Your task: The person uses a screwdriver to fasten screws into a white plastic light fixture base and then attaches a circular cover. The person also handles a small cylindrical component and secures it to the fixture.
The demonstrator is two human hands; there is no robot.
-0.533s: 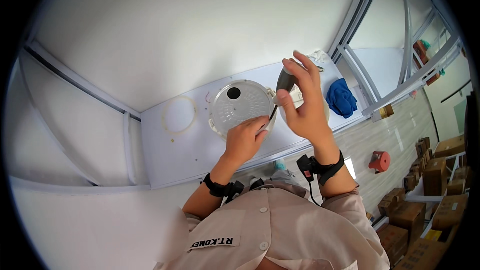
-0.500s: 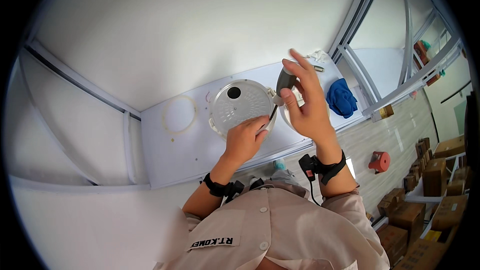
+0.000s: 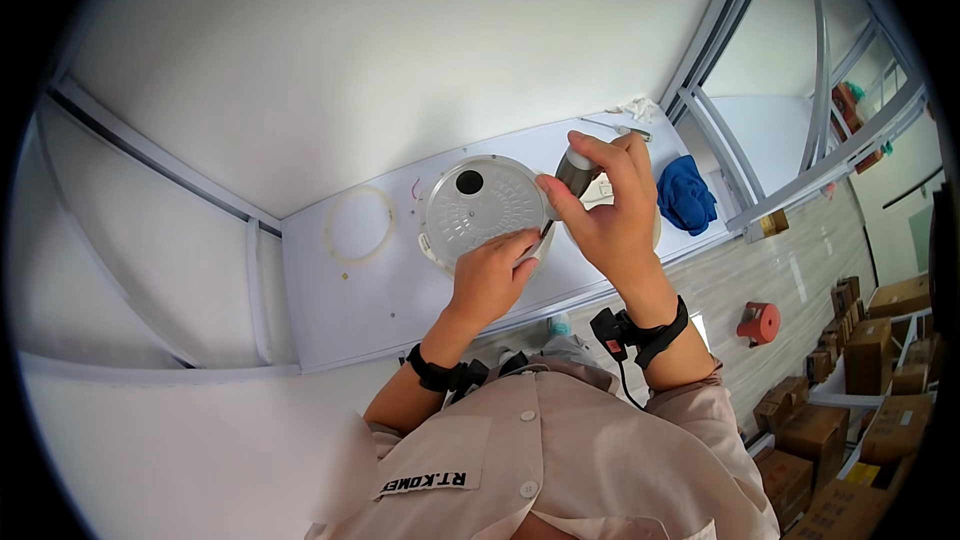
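A round white appliance lid (image 3: 480,215) with a dimpled grey metal disc and a dark round hole lies on the white table. My left hand (image 3: 487,280) grips its near right rim, fingertips bent together beside a screwdriver's shaft. Tilted above that rim is the screwdriver (image 3: 574,175), its dark grey handle between the thumb and fingers of my right hand (image 3: 622,225). Its tip is hidden near my left fingertips. Partly behind my right hand sits a second round white part (image 3: 600,190).
On the table (image 3: 370,320) lie a pale yellowish ring (image 3: 328,230) at left, a crumpled blue cloth (image 3: 686,195) at right, and another screwdriver (image 3: 632,131) by a white cloth (image 3: 640,109) at the back. A red stool (image 3: 760,324) and cardboard boxes (image 3: 870,355) stand to the right.
My right hand has come down a little and its raised fingers have curled in around the screwdriver's handle. The left hand stays at the lid's rim.
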